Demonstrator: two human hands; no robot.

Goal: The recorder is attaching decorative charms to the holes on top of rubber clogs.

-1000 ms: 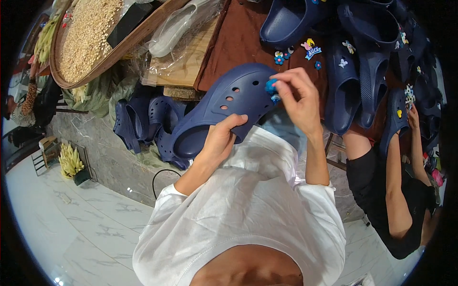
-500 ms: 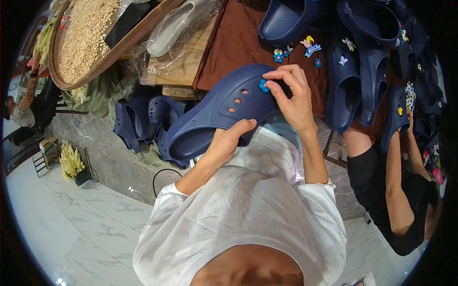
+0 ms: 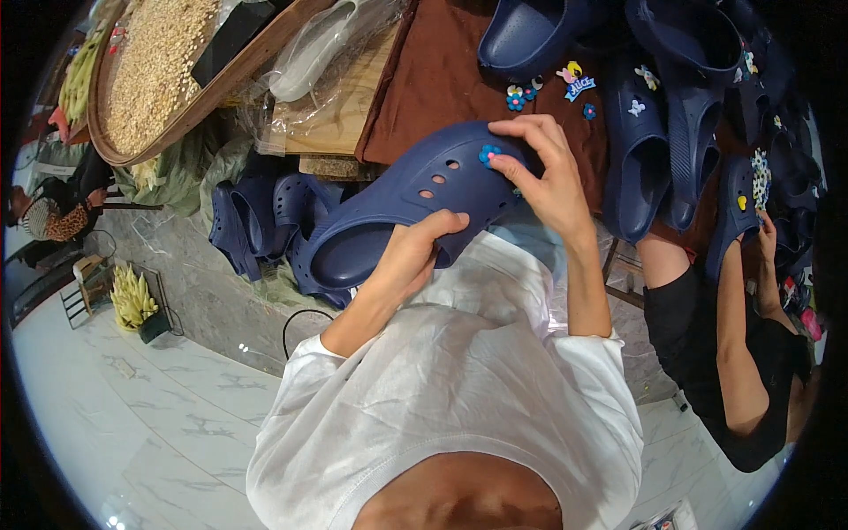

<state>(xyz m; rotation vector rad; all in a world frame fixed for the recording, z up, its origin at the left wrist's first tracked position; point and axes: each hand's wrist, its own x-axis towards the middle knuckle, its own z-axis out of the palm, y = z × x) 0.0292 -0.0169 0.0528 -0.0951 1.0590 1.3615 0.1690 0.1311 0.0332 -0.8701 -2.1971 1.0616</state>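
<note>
A navy blue foam clog (image 3: 384, 208) lies tilted across my lap, toe up and to the right, with a row of round holes in its upper. My left hand (image 3: 411, 256) grips its side edge at the opening, thumb on top. At the toe, my right hand (image 3: 548, 177) is closed around a blue flower shoe charm (image 3: 488, 156) with a pink centre: the thumb tip presses on it while the bent index finger touches the clog above. The charm sits at the upper's surface; its back is hidden. Part of another small charm (image 3: 517, 192) shows at the clog's far side.
Loose charms (image 3: 576, 81) lie on the brown cloth (image 3: 433, 88) ahead. Several navy clogs (image 3: 638, 168) crowd the right, beside another person's arms (image 3: 729, 327) holding a clog. A basket (image 3: 159, 88) of grains stands far left; a bagged pale shoe (image 3: 318, 53) lies near it.
My index finger has lifted off the flower charm toward the toe's upper edge; the thumb stays on the charm. The clog has turned slightly in my left hand.
</note>
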